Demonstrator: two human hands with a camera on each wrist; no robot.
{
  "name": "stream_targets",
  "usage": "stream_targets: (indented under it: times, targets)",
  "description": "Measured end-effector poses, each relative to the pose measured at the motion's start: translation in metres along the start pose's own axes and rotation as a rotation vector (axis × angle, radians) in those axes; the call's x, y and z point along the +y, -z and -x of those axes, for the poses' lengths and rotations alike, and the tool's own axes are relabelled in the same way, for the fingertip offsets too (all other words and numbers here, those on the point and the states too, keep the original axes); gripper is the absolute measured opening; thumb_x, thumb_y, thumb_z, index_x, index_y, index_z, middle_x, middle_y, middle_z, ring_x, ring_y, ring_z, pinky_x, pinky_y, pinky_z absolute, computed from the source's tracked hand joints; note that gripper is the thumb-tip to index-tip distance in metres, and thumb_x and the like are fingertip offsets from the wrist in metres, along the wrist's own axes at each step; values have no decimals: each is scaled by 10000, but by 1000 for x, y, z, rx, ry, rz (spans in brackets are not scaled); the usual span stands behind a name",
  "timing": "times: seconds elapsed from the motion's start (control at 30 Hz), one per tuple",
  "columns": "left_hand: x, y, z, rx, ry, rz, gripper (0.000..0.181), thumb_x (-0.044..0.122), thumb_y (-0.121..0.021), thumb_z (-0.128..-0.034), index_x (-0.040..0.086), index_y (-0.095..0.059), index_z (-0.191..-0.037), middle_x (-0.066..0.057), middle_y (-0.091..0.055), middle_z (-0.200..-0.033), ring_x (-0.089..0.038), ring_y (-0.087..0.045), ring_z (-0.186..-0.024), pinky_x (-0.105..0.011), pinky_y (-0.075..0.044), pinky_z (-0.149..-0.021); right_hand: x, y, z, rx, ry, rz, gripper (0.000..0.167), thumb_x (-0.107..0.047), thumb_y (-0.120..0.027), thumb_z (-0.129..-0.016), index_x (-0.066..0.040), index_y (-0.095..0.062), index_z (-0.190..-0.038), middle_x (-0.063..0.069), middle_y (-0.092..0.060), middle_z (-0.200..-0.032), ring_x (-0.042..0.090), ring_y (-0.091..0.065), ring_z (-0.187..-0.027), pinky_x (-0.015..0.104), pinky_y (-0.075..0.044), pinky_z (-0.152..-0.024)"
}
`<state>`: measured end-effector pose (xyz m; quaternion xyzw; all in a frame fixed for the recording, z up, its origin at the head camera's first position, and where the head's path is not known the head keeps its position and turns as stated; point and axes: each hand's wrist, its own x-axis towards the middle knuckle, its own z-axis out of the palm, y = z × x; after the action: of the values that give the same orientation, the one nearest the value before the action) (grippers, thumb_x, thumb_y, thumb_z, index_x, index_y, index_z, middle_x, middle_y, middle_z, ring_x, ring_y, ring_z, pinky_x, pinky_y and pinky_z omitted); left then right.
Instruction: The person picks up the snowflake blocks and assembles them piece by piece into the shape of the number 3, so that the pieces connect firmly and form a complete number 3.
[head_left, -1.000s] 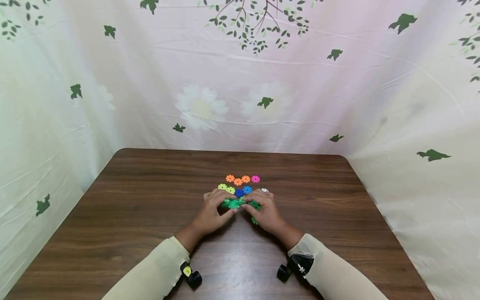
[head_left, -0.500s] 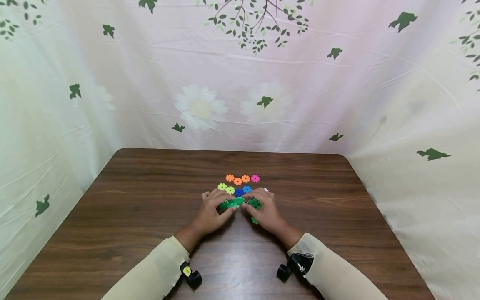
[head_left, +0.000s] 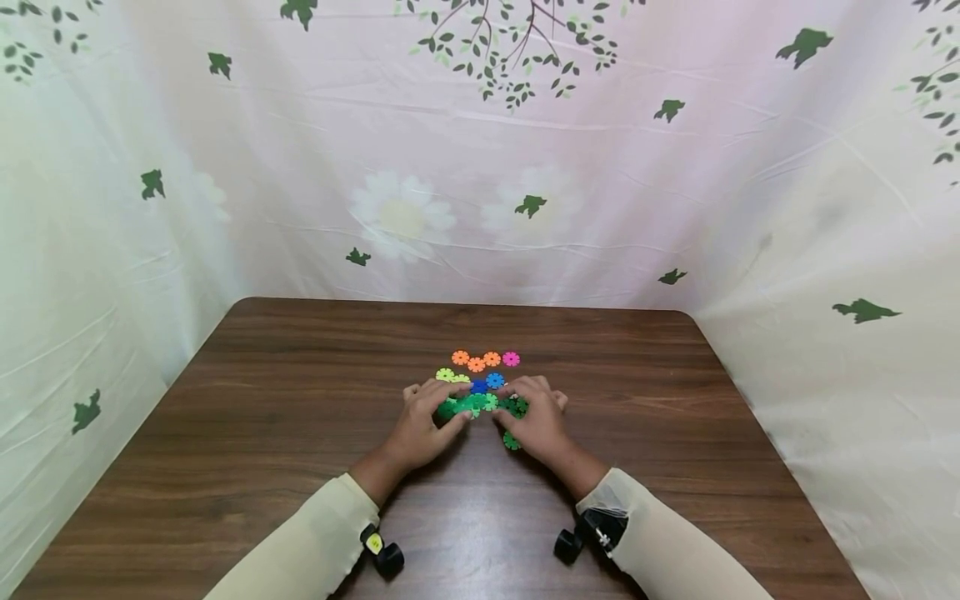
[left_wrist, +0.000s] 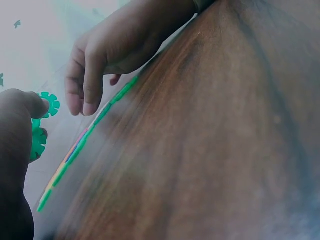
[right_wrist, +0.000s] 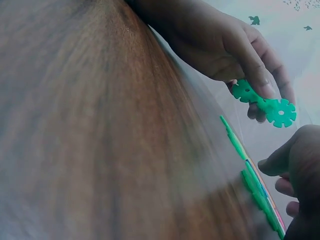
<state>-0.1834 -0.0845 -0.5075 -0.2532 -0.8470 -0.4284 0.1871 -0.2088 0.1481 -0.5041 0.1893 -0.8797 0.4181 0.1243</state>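
Note:
My left hand (head_left: 415, 427) pinches a linked piece of green notched discs (right_wrist: 281, 113) between thumb and fingers, lifted above the table. In the right wrist view, two discs of it show, joined at an angle. To its right, my right hand (head_left: 542, 429) holds nothing, its fingers loosely bent and apart from the linked piece. Darker green discs (head_left: 516, 405) lie on the table under and beside the right hand, partly hidden by it. Another green disc (head_left: 512, 440) lies close to the right thumb.
Beyond the hands lie orange discs (head_left: 476, 365), a pink disc (head_left: 511, 358), blue discs (head_left: 494, 380) and yellow-green discs (head_left: 445, 375), flat on the brown table (head_left: 315, 358). A patterned cloth (head_left: 465, 167) hangs behind the table's far edge.
My right hand has shifted slightly right, away from the linked green discs it was touching. They stay in my left hand, and their tilt has changed.

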Motion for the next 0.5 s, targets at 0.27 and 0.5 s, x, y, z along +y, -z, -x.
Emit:
stream_targets:
  times: [0.27,0.5]
  targets:
    - [0,-1,1,20,-36,15,415,96,-816,-965,56,-721,-1367,-100,-779,-1280,-302,-679,-1188,-519,-299,-989,7,5,3,-15,-16,3,264,-100,-937,-850,-87,-829,-1090,81,-782,-1158,308,-592,-1175,621,-219,-1021]
    - [-1,-2,1,39,-34,10,456,85,-782,-987,95,-683,-1432,-102,-774,-1205,-318,-690,-1126,-494,-280,-984,11,7,4,-30,-52,36,232,-146,-933,-872,-106,-831,-1077,100,-749,-1219,320,-571,-1213,654,-224,-1038]
